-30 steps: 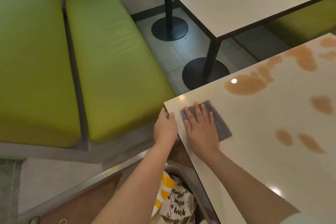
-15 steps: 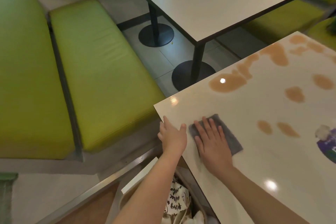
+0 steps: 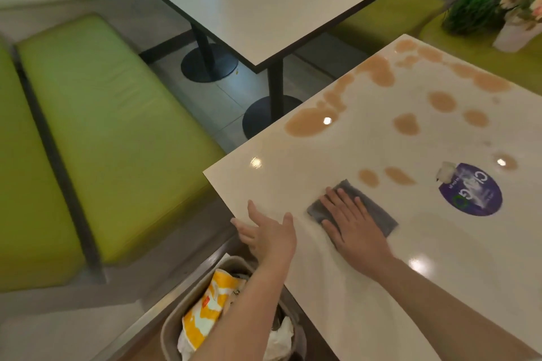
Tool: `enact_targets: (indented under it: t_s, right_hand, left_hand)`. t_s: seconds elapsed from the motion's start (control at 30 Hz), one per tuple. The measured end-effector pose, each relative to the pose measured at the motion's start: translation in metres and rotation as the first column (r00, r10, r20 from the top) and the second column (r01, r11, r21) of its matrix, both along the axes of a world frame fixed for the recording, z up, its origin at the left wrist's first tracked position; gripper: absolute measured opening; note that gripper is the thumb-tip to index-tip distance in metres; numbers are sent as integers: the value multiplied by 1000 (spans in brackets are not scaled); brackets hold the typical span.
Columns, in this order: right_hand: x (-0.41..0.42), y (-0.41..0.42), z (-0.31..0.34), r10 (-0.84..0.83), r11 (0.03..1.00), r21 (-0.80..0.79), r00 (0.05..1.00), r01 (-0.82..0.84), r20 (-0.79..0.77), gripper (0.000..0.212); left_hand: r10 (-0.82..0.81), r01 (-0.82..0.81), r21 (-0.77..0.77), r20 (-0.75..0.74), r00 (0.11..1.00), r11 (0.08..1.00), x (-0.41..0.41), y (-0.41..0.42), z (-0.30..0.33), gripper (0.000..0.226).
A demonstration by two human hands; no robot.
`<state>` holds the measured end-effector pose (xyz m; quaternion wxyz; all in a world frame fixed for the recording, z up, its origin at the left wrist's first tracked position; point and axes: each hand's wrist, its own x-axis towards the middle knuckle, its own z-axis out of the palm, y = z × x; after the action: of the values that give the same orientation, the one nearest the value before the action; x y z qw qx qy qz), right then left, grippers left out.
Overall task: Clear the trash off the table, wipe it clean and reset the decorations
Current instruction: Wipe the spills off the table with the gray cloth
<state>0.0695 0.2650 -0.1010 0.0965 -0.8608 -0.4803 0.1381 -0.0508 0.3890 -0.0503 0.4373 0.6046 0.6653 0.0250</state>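
Note:
My right hand (image 3: 355,226) lies flat on a grey cloth (image 3: 378,212) on the white table (image 3: 337,287), fingers spread over the cloth's left part. At the table's left edge my left hand (image 3: 269,233) hovers open, palm cupped toward the edge, holding nothing. Several brown spill patches (image 3: 305,123) spread across the far half of the table. A round purple sticker (image 3: 470,189) sits to the right of the cloth, with a small white scrap (image 3: 445,171) at its top edge. Below the table edge stands a bin (image 3: 173,328) with yellow-and-white wrappers (image 3: 205,311) in it.
A green plant (image 3: 469,12) and a white pot of flowers (image 3: 516,29) stand on the green seat beyond the table's far corner. A green bench (image 3: 108,132) runs along the left. Another white table (image 3: 264,0) on black pedestals stands ahead.
My right hand has slid the cloth to the right, away from the table's corner. My left hand has let go of the table edge and opened. The view has swung right, showing the sticker and plants.

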Motion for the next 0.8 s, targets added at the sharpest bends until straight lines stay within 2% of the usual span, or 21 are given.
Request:
enact_targets:
  t_s: [0.1, 0.17, 0.27, 0.33, 0.4, 0.47, 0.57, 0.67, 0.8]
  right_hand:
    - [48, -13, 1, -131, 991, -10, 991, 131, -1, 72]
    - [54, -10, 2, -187, 982, -8, 982, 187, -1, 73]
    - [21, -29, 1, -102, 995, -16, 994, 102, 31, 67]
    - [-3, -52, -2, 36, 999, -10, 998, -35, 43, 61]
    - [14, -81, -1, 111, 994, -31, 993, -109, 45, 60]
    - [52, -97, 1, 81, 996, -45, 996, -79, 44, 66]
    - [80, -100, 0, -63, 997, -43, 997, 66, 51, 73]
    - [53, -112, -2, -77, 997, -1, 996, 77, 50, 68]
    - [40, -179, -7, 117, 992, 37, 989, -121, 92, 58]
  left_hand:
    - [14, -13, 18, -23, 1000, 1000, 3, -10, 3, 79]
    - [-2, 6, 90, -41, 999, 996, 3, -17, 4, 71]
    - [-131, 143, 260, -63, 989, 955, 13, -55, 8, 56]
    - [-226, 231, 326, -53, 973, 917, 16, -77, 8, 50]
    - [-280, 266, 355, -12, 960, 896, 24, -103, 6, 41]
    - [-306, 270, 373, 38, 951, 888, 28, -125, 5, 29]
    - [-304, 240, 369, 127, 944, 898, 27, -155, 2, 10]
    - [-279, 203, 384, 153, 948, 901, 30, -182, -2, 16]
    - [-302, 217, 469, 114, 946, 856, 36, -213, -9, 28]
